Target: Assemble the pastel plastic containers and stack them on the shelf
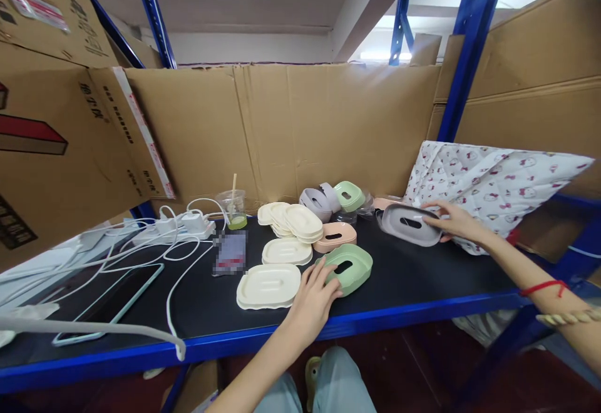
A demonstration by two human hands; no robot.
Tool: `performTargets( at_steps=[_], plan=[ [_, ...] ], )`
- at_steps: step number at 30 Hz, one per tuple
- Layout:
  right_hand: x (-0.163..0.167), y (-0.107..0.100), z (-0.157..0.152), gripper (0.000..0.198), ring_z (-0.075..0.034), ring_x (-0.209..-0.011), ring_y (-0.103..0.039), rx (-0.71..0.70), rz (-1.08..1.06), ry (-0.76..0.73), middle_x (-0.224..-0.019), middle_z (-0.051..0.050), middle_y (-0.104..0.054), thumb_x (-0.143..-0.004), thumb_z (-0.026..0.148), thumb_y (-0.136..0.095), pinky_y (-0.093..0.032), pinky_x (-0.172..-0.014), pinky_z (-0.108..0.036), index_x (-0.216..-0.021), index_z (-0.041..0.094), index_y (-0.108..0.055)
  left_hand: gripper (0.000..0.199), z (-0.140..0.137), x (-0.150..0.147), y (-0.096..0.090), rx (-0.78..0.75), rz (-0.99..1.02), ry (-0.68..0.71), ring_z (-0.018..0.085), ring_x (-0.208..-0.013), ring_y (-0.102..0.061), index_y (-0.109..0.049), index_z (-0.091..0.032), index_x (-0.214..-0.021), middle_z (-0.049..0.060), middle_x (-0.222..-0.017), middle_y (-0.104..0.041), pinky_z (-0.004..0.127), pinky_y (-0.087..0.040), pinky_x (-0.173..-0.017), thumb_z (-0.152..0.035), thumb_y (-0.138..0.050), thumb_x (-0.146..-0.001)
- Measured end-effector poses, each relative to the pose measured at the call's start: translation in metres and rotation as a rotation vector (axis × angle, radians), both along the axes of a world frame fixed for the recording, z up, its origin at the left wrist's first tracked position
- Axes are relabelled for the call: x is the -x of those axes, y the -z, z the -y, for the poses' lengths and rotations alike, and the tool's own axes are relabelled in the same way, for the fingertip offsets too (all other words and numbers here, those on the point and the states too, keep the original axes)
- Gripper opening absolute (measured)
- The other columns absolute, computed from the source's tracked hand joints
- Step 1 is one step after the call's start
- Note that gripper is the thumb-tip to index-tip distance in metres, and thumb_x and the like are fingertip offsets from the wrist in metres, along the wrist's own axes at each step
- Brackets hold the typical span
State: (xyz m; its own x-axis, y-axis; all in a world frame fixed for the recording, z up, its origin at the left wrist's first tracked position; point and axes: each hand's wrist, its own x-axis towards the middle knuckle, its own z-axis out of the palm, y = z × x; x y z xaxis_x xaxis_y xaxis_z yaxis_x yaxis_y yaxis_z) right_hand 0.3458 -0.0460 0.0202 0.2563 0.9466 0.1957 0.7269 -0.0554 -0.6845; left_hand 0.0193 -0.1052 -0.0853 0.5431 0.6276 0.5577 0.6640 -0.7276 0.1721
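— What are the hands doing?
— The left hand [313, 297] lies half open, fingers spread, on the green dish [350, 267] near the front edge of the counter [413, 278]. The right hand [448, 219] grips the grey dish [407, 224], tilted, beside the patterned cloth [493, 181].
— What lies around them?
— A cream tray [268, 285] sits just left of the green dish, another cream tray [287, 251] and a pink dish [335, 236] behind it. White cables [154, 244] and a plastic cup [233, 208] lie further left.

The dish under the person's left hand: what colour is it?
Pale green dish, under the left hand; seen best in the head view.
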Motion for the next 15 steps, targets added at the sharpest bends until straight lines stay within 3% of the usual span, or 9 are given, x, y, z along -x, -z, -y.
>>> performTargets(
  at_steps=[3, 5, 9, 12, 14, 15],
  plan=[
    [0.004, 0.017, 0.006, 0.034, -0.015, -0.055, -0.059, 0.201, -0.042, -0.147, -0.072, -0.003, -0.063, -0.074, 0.033, -0.057, -0.051, -0.041, -0.026, -0.105, 0.021, -0.064, 0.021, -0.001, 0.002, 0.000, 0.026, 0.033, -0.028, 0.029, -0.127, -0.045, -0.060, -0.018, -0.088, 0.013, -0.119, -0.061, 0.048, -0.046, -0.094, -0.018, -0.039, -0.091],
    [0.011, 0.030, 0.007, 0.030, -0.017, -0.061, -0.061, 0.227, 0.053, -0.177, -0.076, -0.004, -0.065, -0.077, 0.032, -0.053, -0.054, -0.050, -0.030, -0.102, 0.022, -0.066, 0.021, -0.002, 0.001, -0.001, 0.045, 0.045, -0.052, 0.029, -0.126, -0.045, -0.059, -0.018, -0.087, 0.013, -0.118, -0.061, 0.047, -0.047, -0.093, -0.020, -0.039, -0.091],
    [0.035, 0.043, 0.005, 0.027, -0.026, -0.093, -0.062, -0.077, 0.473, -0.163, -0.100, -0.009, -0.066, -0.076, 0.023, -0.055, -0.051, -0.082, -0.041, -0.100, 0.022, -0.068, 0.018, -0.001, 0.000, -0.001, 0.046, 0.037, -0.075, 0.028, -0.128, -0.044, -0.059, -0.018, -0.089, 0.013, -0.120, -0.060, 0.046, -0.045, -0.096, -0.022, -0.042, -0.090],
    [0.064, 0.041, 0.012, 0.033, -0.028, -0.110, -0.055, -0.233, 0.579, -0.458, -0.115, -0.010, -0.062, -0.078, 0.034, -0.058, -0.041, -0.096, -0.044, -0.110, 0.025, -0.065, 0.025, 0.008, 0.008, -0.006, -0.030, 0.050, -0.123, 0.028, -0.130, -0.042, -0.056, -0.020, -0.109, 0.012, -0.129, -0.054, 0.046, -0.041, -0.101, -0.030, -0.051, -0.086],
    [0.085, 0.041, 0.021, 0.039, -0.028, -0.116, -0.052, -0.211, 0.558, -0.694, -0.123, -0.008, -0.059, -0.075, 0.042, -0.062, -0.039, -0.098, -0.045, -0.111, 0.028, -0.063, 0.045, 0.015, 0.023, -0.014, -0.060, 0.072, -0.272, 0.030, -0.126, -0.045, -0.051, -0.019, -0.121, 0.015, -0.131, -0.052, 0.048, -0.040, -0.100, -0.041, -0.055, -0.082],
    [0.094, 0.043, 0.027, 0.037, -0.028, -0.118, -0.051, -0.191, 0.547, -0.776, -0.125, -0.008, -0.058, -0.074, 0.043, -0.063, -0.039, -0.098, -0.045, -0.108, 0.028, -0.064, 0.051, 0.018, 0.033, -0.018, -0.046, 0.089, -0.410, 0.032, -0.122, -0.048, -0.050, -0.016, -0.123, 0.017, -0.127, -0.054, 0.049, -0.041, -0.097, -0.045, -0.055, -0.081]
  ],
)
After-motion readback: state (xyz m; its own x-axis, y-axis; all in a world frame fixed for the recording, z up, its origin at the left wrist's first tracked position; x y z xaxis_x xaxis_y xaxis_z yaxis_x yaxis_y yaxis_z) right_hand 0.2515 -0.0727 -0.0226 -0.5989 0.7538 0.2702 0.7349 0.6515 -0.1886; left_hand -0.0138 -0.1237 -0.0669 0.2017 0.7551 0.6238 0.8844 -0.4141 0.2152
